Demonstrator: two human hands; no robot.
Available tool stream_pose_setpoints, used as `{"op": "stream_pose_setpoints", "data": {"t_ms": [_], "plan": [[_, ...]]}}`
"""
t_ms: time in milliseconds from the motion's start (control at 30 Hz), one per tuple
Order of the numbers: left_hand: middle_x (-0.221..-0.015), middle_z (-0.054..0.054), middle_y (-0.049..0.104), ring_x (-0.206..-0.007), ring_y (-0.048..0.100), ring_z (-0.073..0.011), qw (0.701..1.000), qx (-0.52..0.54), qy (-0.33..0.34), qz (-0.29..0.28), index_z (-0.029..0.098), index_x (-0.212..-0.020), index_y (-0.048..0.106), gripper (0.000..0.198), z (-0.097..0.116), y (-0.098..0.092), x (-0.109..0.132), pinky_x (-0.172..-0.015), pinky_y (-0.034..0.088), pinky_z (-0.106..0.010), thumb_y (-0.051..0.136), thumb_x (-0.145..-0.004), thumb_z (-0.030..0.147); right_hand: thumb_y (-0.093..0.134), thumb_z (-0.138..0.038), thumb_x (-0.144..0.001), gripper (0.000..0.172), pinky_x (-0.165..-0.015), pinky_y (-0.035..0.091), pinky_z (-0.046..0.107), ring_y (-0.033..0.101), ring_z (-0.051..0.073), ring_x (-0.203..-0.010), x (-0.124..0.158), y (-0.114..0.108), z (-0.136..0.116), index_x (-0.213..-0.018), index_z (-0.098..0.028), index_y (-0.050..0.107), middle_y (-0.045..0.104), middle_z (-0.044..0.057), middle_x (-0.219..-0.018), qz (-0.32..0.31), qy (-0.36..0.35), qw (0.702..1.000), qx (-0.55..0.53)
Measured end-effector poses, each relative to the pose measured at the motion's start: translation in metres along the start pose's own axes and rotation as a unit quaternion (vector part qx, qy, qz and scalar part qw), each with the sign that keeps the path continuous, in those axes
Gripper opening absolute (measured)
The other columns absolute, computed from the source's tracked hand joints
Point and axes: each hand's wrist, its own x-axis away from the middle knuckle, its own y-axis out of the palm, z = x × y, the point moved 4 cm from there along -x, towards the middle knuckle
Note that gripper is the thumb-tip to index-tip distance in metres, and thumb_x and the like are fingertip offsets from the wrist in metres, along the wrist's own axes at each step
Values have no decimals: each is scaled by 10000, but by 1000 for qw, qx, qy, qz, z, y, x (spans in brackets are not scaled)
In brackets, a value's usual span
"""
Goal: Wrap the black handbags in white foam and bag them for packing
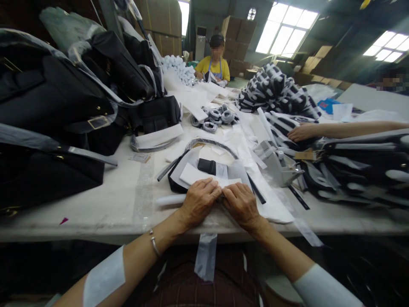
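My left hand and my right hand rest side by side near the front edge of the white table. Both have their fingers curled and pressed together on a piece of white wrapping paper. The paper covers part of a black bag with a curved black handle. A black strap end lies on the paper just beyond my fingers.
Plastic-wrapped black bags are piled at the left. Striped black-and-white bags lie at the right, where another person's hand rests. Grey tape rolls sit mid-table. A person in yellow works at the far end.
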Motion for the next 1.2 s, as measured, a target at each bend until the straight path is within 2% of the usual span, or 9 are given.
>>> {"op": "stream_pose_setpoints", "data": {"t_ms": [100,233,400,600,767,900,1033,1100,1200], "plan": [[-1221,-85,660,-1205,567,-275,1000,-10,7,-1,184,-1155,613,209,1,1,2,-965,488,-417,539,-964,223,526,-177,-953,122,-823,452,378,596,227,-904,5,-19,-5,-976,-176,645,686,84,-934,-17,25,998,-58],[-1236,-91,649,-1221,552,-289,1000,-19,14,-2,183,-1169,604,235,1,2,4,-947,488,-431,557,-939,197,583,-189,-938,254,-1064,418,454,556,251,-1206,35,-47,-30,-1189,-169,623,688,98,-1173,-6,-45,989,-138],[-1238,-89,651,-1217,550,-283,1000,-22,14,-6,185,-1165,609,230,1,1,3,-957,477,-426,537,-948,206,370,-159,-1014,374,-1114,392,464,475,244,-1330,69,-26,-68,-1307,-212,596,630,61,-1335,-54,-120,984,-123],[-1216,-80,666,-1189,563,-289,999,-24,26,5,171,-1145,613,217,0,-1,2,-929,484,-426,543,-943,203,446,-124,-989,248,-1024,470,416,641,198,-1056,54,1,-73,-1042,-183,681,744,55,-987,31,-50,970,-234],[-1207,-71,673,-1189,567,-277,999,-21,27,13,176,-1144,613,210,-1,-2,1,-931,479,-413,540,-948,198,444,-77,-965,254,-904,556,362,674,186,-994,58,-21,-66,-1052,-157,670,749,86,-980,25,-58,948,-312],[-1208,-61,678,-1179,580,-279,1000,-11,26,13,176,-1141,610,202,-2,-2,0,-929,479,-411,545,-953,208,603,-169,-929,199,-896,561,350,687,210,-1001,75,-46,-48,-1116,-147,666,744,105,-1050,-5,-82,956,-282],[-1213,-59,680,-1182,583,-286,1000,-6,28,13,174,-1147,607,206,-3,0,1,-919,481,-408,547,-953,209,660,-294,-917,230,-658,566,258,702,160,-671,86,-47,-11,-1117,-181,666,741,33,-806,23,138,964,-226],[-1212,-61,682,-1186,582,-289,999,-4,28,18,172,-1151,605,210,-4,0,2,-918,481,-409,549,-952,209,663,-447,-896,334,-532,533,245,658,150,-525,87,-35,1,-1095,-180,682,705,-1,-678,-1,261,940,-219],[-1211,-67,684,-1184,588,-278,999,-1,29,26,173,-1158,603,211,-4,2,4,-919,482,-408,536,-962,217,636,-571,-863,391,-486,512,248,642,160,-491,80,-18,2,-919,-194,724,677,-11,-602,-39,358,896,-259]]}}
